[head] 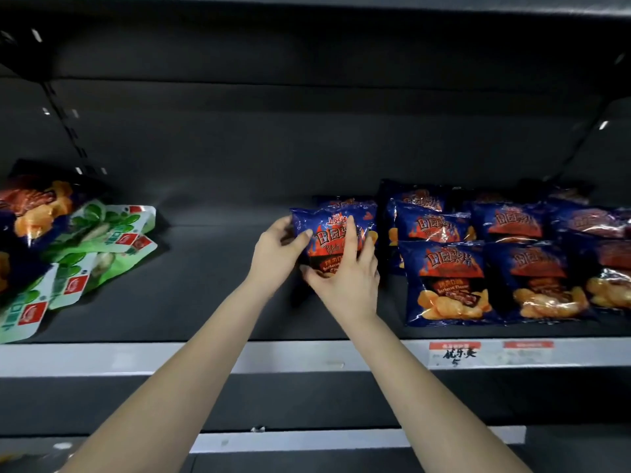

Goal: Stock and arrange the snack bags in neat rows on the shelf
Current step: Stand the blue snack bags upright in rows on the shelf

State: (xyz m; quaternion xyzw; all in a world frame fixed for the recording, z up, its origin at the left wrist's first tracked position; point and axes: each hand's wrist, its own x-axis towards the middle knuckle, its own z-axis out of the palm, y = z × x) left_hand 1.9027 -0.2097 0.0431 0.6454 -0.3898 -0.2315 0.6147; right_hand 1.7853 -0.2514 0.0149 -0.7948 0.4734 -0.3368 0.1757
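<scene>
Blue bag (336, 227) held upright beside the rows (444, 278)

I had the bag in both hands near the middle of the shelf (205, 268), just left of the blue rows at its right end. Standing it there would, I judged, begin the next column with its front facing out. My left hand (278, 247) gripped the bag's left edge, thumb across the front and fingers behind. My right hand (345, 285) clasped the lower front, fingers spread up over the print, thumb at the bottom seam — a hold that kept the puffy bag from tipping. Both forearms reached in over the front edge, converging. Green bags (102, 240) lay loose at the left end.
</scene>
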